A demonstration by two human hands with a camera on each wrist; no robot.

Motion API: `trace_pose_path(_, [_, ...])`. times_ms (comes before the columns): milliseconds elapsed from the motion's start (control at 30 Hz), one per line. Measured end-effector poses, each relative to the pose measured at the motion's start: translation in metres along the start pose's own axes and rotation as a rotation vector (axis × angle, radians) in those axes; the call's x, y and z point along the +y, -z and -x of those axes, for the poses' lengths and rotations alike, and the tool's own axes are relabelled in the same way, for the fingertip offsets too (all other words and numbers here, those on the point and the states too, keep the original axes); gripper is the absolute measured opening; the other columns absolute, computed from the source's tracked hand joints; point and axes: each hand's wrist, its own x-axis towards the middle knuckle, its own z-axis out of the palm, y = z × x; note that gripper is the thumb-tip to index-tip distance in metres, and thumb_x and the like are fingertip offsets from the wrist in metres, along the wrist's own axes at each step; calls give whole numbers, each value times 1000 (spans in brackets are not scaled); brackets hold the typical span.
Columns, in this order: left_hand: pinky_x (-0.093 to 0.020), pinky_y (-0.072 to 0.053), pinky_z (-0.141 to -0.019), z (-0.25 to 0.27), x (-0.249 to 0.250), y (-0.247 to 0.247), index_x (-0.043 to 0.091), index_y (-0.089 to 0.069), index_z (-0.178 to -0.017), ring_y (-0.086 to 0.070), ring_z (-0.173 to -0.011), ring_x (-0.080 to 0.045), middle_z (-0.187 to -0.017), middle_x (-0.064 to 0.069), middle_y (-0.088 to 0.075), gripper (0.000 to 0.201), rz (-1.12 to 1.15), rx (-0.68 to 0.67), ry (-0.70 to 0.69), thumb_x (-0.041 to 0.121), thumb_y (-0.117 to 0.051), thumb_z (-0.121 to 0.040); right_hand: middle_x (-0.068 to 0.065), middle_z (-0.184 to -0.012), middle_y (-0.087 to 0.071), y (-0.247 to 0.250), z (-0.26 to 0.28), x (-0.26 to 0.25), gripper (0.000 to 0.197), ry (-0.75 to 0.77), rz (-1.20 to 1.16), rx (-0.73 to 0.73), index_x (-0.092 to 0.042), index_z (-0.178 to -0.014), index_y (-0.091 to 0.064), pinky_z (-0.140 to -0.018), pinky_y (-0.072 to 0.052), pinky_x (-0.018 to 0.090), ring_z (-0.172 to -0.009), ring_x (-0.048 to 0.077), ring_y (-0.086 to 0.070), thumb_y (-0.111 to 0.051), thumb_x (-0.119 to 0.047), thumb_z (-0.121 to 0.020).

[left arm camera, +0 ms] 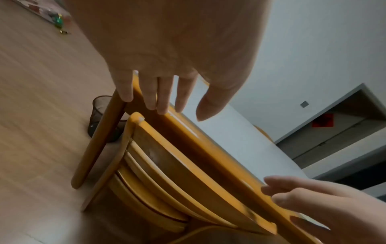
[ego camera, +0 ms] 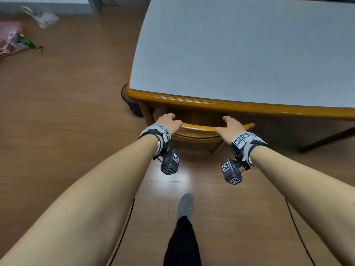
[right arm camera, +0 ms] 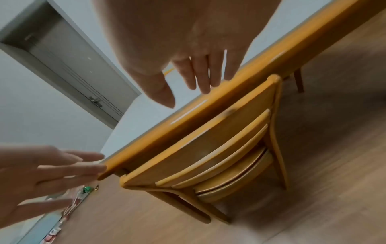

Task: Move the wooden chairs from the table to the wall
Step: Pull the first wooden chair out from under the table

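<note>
two hands reaching for a tucked-in chair

nearest the camera, a dark trouser leg and a grey shoe are standing on the wooden floor, and two bare forearms are stretching forward over them. the left hand and the right hand are arriving side by side at the wooden chair, which is sitting straight ahead of them, pushed under the near edge of the desk.

the chair's top rail is lying crosswise to the arms, its long axis running left to right, parallel to the desk's edge and just below it. the left hand is hovering over the rail's left end and the right hand over its right part; both look about equally near, so i judge this a two-handed pull.

in the wrist views the fingers of the left hand are hanging straight and spread, and the right hand's fingers are doing the same. neither hand is curling round anything. whether the fingertips are touching the rail or the desk's edge i cannot tell. the head view is hiding the fingers behind the knuckles.

beyond the hands the grey top of the desk is running away from the camera. far left, a bag is lying on the floor near a wall.
</note>
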Motion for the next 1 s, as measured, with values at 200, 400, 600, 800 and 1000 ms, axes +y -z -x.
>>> trace_pose_path(200, [-38, -45, -99, -73, 3, -16, 23, -34, -155, -52, -129, -32, -158, -5, -35, 69, -138, -104, 41, 25, -59, -91, 7, -157, -41, -14, -62, 1, 79, -79, 201, -75, -16, -157, -32, -108, -44, 41, -138, 30, -46, -68, -28, -88])
trace_pose_path(400, [-45, -14, -120, -102, -4, -42, 24, -48, -146, -43, -135, -26, -142, -3, -53, 62, -561, -236, -82, 27, -59, -85, 4, -145, -54, -25, -87, 17, 66, -81, 380, -210, -20, -148, -48, -105, -43, 40, -130, 30, -51, -68, -33, -86])
trace_pose_path(600, [-43, -28, -108, -113, -14, -55, 27, -57, -138, -49, -121, -31, -128, -4, -60, 55, -693, -138, -174, 32, -58, -83, 3, -134, -62, -32, -97, 25, 55, 14, 502, -154, -25, -145, -54, -106, -39, 41, -124, 29, -54, -62, -41, -93])
trace_pose_path(800, [-42, -28, -107, -108, -20, -61, 27, -56, -140, -47, -122, -31, -128, -3, -59, 53, -690, -86, -188, 32, -58, -87, 4, -126, -67, -37, -91, 34, 53, 51, 459, -115, -25, -140, -58, -105, -39, 41, -121, 30, -55, -61, -52, -94])
trace_pose_path(1000, [-41, -28, -107, -88, -36, -72, 28, -58, -137, -49, -120, -30, -126, -3, -61, 52, -693, -71, -197, 38, -61, -86, 4, -122, -69, -53, -77, 48, 53, 62, 490, -151, -26, -135, -61, -101, -43, 41, -117, 31, -58, -60, -58, -93])
